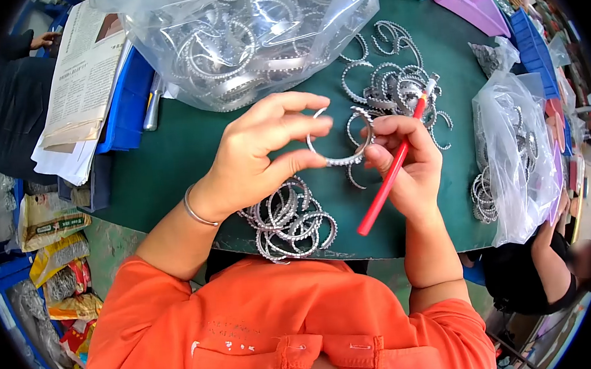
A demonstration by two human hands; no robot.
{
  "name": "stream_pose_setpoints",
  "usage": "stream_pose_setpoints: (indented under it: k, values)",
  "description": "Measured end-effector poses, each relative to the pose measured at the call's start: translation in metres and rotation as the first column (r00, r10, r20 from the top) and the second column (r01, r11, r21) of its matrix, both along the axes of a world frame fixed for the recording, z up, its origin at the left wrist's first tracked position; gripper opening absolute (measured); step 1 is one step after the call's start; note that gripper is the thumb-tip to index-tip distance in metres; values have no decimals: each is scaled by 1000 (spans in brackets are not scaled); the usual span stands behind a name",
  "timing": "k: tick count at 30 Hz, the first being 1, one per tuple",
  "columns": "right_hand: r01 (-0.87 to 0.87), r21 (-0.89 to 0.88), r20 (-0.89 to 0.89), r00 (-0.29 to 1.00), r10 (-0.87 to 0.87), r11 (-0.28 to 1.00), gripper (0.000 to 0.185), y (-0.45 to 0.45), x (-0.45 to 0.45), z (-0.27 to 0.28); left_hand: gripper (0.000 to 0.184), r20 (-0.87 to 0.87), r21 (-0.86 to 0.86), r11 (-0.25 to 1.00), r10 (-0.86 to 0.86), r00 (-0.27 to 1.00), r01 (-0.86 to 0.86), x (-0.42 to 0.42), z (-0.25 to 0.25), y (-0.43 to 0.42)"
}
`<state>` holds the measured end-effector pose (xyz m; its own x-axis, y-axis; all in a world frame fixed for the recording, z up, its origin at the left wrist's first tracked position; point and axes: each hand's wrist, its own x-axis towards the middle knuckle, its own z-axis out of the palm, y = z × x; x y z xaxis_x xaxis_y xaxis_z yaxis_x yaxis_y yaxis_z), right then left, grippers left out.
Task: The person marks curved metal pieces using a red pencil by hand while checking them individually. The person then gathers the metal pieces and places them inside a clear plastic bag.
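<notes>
In the head view, a silver bangle [342, 161] with a beaded edge and a gap in its ring is held between my two hands over the green table. My left hand [255, 146] pinches its left side between thumb and fingers. My right hand [409, 166] grips its right end with thumb and forefinger. Through the same right hand runs a red pencil-like stick [385, 195], its pale tip pointing up and away. Below my hands lies a pile of similar bangles [291, 219] at the near table edge. Another heap of bangles [395, 85] lies beyond my right hand.
A large clear plastic bag of bangles [244, 44] stands at the far side. Newspapers [86, 76] rest on a blue bin [127, 100] at left. At right are another bag [516, 148], a purple tray [469, 1] and a person in black [528, 271].
</notes>
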<state>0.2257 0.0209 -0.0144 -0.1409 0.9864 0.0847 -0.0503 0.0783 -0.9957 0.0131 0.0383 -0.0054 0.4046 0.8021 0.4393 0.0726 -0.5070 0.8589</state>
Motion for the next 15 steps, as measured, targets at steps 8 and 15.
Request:
stream_pose_setpoints:
  k: [8, 15]
  values:
    - [-35, 670, 130, 989, -72, 742, 32, -1, 0, 4, 34, 154, -249, 968, 56, 986, -16, 6, -15, -3]
    - [-21, 621, 38, 999, -4, 784, 35, -4, -5, 4, 25, 223, -446, 888, -16, 975, 117, 9, -17, -1]
